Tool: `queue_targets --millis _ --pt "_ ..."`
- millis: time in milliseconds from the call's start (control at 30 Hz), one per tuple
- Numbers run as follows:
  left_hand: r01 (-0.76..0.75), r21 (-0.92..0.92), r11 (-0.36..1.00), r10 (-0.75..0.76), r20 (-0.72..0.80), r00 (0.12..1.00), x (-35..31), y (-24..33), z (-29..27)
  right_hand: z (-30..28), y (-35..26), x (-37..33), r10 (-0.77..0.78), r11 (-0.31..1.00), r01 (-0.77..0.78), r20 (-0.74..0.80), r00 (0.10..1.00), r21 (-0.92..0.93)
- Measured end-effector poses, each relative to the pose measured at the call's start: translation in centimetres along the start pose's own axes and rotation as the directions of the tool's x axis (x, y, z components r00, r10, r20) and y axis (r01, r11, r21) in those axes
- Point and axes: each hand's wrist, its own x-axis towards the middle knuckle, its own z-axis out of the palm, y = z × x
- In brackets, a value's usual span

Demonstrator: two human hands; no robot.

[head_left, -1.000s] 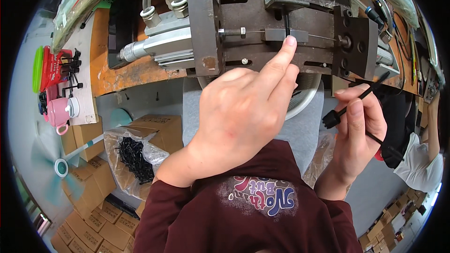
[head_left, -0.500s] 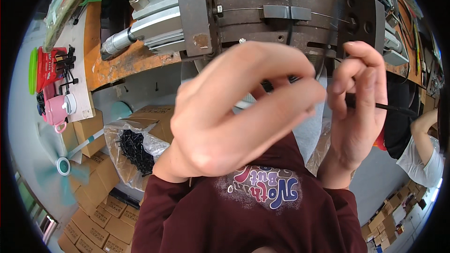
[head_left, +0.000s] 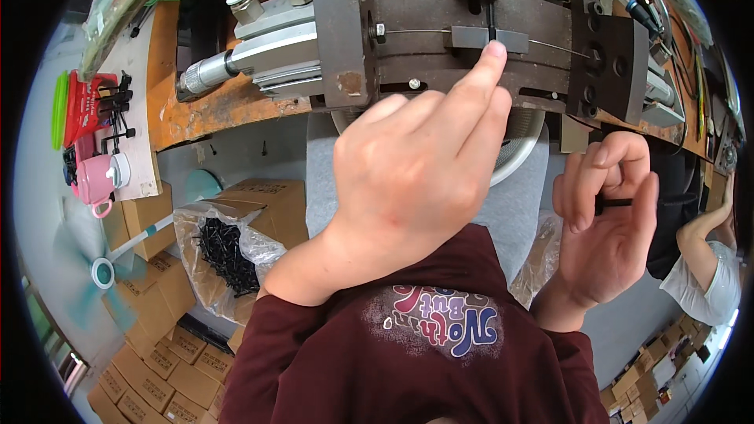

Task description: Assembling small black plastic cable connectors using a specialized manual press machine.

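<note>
My left hand (head_left: 416, 161) reaches up to the dark metal fixture (head_left: 400, 4), index finger stretched out and thumb hidden. Its fingertip touches the lower end of a short black rod (head_left: 492, 22), which lies across a small grey block (head_left: 469, 38). Thin wires run from that block toward both sides of the fixture. Off to the right, my right hand (head_left: 609, 216) has its palm turned up and its fingers curled round a thin black rod-like piece (head_left: 619, 202), partly hidden by the fingers.
A silver cylinder (head_left: 275, 51) with a knurled knob sits left on the wooden bench (head_left: 228, 119). Below left, a clear bag (head_left: 188, 247) holds many black pieces, near cardboard boxes (head_left: 153, 306) and a fan (head_left: 103, 272). A pink cup (head_left: 96, 180) stands far left. Another person's arm (head_left: 697, 239) shows at right.
My left hand has moved up and away from my right hand to the fixture, its index finger now extended. A black rod now shows across the grey block. My right hand has dropped slightly.
</note>
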Motion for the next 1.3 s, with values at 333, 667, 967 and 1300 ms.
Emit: queue_targets --millis 333,667,967,1300 --pt "0.039 -0.006 0.999 -0.039 0.044 0.998 0.3 0.1 -0.3 0.9 0.0 -0.8 0.007 0.985 -0.026 -0.115 0.993 -0.168" --pt "-0.025 -0.622 0.783 0.085 0.067 0.994 -0.6 0.8 -2.0 2.3 1.1 0.2 0.278 0.961 -0.277 -0.115 0.954 0.02" --pt "0.121 -0.599 0.792 -0.097 0.072 0.993 -0.5 -0.4 -3.5 0.0 5.2 -0.7 0.084 0.885 -0.092 -0.038 0.996 -0.456" --pt "0.095 -0.271 0.958 -0.079 0.07 0.994 -0.8 -0.5 -1.2 -3.1 17.5 -3.8 0.167 0.089 0.285 0.297 0.94 -0.954"
